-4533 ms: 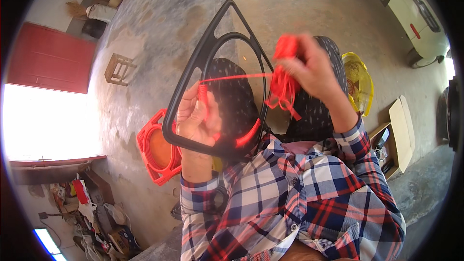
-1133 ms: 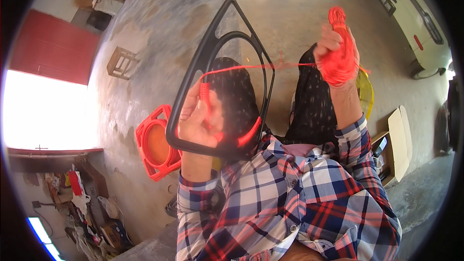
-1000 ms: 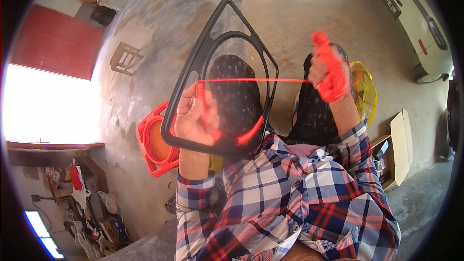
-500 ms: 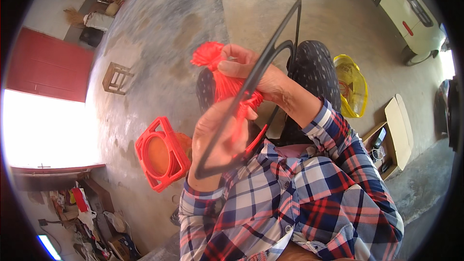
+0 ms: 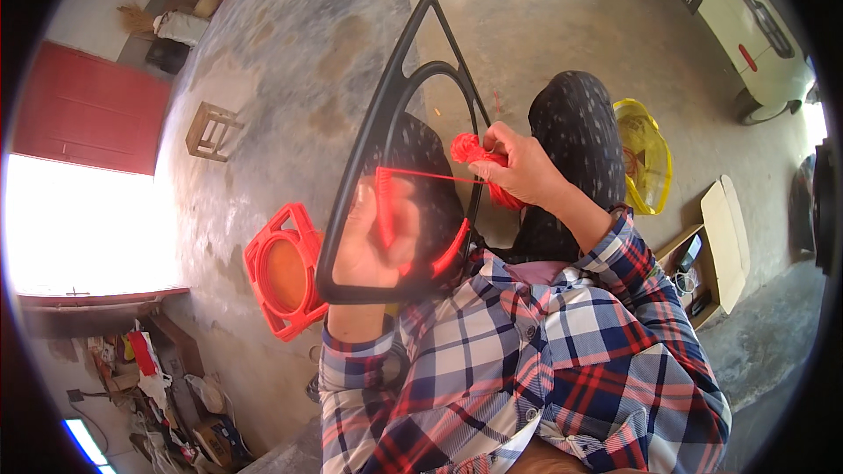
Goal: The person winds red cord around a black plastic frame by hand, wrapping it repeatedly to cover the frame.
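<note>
Over the person's lap, a black triangular plastic frame with a round inner ring stands tilted, its pointed end aimed away toward the concrete floor and its broad base near the plaid shirt. Red cord is wound in a tight band along the frame's inner ring at the lower left, and another red stretch shows at the lower right of the ring. A single taut strand runs from the wound part across the opening to a small bundle of red cord. The left hand is closed around the frame's base, fingers curled over the wound cord; how the cord is fastened beneath them cannot be made out. The right hand is shut on the bundle, wrist bent, forearm coming up from the lower right; most of the bundle is hidden inside the fist. Beyond the left hand, on the floor, lies an orange-red plastic frame of the same shape, partly covered by the black one. Farther off stands a yellow wire basket, cut off by the knee.
</note>
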Demonstrator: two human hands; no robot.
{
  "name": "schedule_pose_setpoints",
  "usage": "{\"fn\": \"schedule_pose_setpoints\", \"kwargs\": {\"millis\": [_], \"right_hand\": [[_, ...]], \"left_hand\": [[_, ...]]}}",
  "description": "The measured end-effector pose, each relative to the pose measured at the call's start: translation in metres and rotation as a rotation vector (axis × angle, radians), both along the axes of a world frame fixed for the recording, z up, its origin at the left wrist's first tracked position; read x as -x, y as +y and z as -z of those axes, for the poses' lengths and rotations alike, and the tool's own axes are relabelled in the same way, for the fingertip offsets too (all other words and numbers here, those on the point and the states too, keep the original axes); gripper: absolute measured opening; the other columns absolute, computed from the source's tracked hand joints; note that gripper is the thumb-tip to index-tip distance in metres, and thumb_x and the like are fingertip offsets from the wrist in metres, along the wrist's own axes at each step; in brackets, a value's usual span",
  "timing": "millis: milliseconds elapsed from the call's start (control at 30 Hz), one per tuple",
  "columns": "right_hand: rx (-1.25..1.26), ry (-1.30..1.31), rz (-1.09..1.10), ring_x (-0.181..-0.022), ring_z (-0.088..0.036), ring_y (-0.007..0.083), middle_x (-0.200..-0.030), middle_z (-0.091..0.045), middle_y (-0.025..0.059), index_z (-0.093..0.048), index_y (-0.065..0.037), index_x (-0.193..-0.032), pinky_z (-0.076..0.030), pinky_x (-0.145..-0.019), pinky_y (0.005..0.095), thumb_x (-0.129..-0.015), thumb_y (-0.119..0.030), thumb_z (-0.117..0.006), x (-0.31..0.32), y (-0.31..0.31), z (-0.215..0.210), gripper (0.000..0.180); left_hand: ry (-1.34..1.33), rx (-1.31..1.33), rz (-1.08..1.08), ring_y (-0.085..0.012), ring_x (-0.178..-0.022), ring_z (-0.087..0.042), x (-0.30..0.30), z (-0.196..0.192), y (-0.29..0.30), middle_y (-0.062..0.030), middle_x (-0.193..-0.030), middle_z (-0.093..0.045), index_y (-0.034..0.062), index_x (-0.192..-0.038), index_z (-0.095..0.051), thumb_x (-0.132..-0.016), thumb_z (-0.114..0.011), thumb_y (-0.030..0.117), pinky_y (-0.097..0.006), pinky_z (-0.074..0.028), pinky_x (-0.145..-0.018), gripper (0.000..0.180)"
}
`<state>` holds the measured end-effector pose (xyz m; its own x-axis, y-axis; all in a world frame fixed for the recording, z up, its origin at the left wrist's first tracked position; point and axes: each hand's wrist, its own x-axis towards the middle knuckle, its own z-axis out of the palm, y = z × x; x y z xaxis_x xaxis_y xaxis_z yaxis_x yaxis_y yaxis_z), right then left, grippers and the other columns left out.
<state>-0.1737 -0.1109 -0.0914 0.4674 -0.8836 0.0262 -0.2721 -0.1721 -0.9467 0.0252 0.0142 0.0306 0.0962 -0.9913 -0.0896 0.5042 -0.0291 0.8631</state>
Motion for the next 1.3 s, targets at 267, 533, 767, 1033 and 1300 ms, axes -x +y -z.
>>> {"fn": "schedule_pose_setpoints", "kwargs": {"millis": [267,533,767,1033,1300], "right_hand": [[-0.334,-0.527,-0.202,-0.082,-0.064,0.0194,-0.090,-0.066,0.0103,-0.056,-0.003,-0.102,-0.051,-0.071,0.0343,-0.086,-0.027,-0.069,-0.044,-0.016,-0.033,0.032],[-0.068,-0.869,-1.058,-0.107,-0.056,0.0160,-0.108,-0.063,0.0090,-0.063,-0.005,-0.114,-0.042,-0.093,0.0284,-0.084,-0.016,-0.069,-0.043,-0.023,-0.115,0.033],[-0.427,-0.741,-0.533,-0.110,-0.054,0.0172,-0.122,-0.058,0.0072,-0.055,-0.003,-0.125,-0.043,-0.094,0.0322,-0.077,-0.017,-0.074,-0.020,-0.016,-0.066,0.054],[-0.355,-0.835,-0.357,-0.101,-0.055,0.0088,-0.113,-0.059,0.0046,-0.050,0.000,-0.124,-0.046,-0.087,0.0256,-0.074,0.002,-0.071,-0.022,0.045,-0.079,0.054],[-0.494,-1.459,-0.105,-0.115,-0.056,0.0313,-0.126,-0.057,0.0185,-0.056,0.000,-0.117,-0.044,-0.099,0.0472,-0.080,-0.031,-0.066,0.020,-0.029,-0.083,0.049]], "left_hand": [[-0.092,0.014,-0.069,-0.0091,-0.045,-0.043,0.043,-0.016,-0.005,-0.0180,-0.099,-0.064,0.0055,-0.131,-0.053,-0.095,-0.056,0.027,-0.021,-0.032,-0.038,0.042],[0.579,-0.041,0.349,-0.0296,-0.089,-0.060,0.046,-0.005,-0.002,-0.0202,-0.108,-0.058,-0.0031,-0.128,-0.046,-0.084,-0.066,0.024,-0.035,-0.053,-0.066,0.055],[0.355,0.018,-0.076,-0.0220,-0.084,-0.059,0.030,0.006,-0.006,-0.0178,-0.121,-0.055,-0.0023,-0.136,-0.042,-0.078,-0.070,0.020,-0.030,-0.054,-0.063,0.068],[-0.169,0.047,-0.185,-0.0131,-0.066,-0.051,0.028,-0.004,-0.009,-0.0127,-0.105,-0.061,0.0011,-0.133,-0.046,-0.079,-0.065,0.005,-0.021,-0.034,-0.043,0.057],[0.256,0.101,0.094,-0.0139,-0.062,-0.041,0.003,0.004,-0.011,-0.0143,-0.099,-0.053,0.0026,-0.141,-0.039,-0.079,-0.063,0.018,-0.021,-0.030,-0.042,0.068]]}}
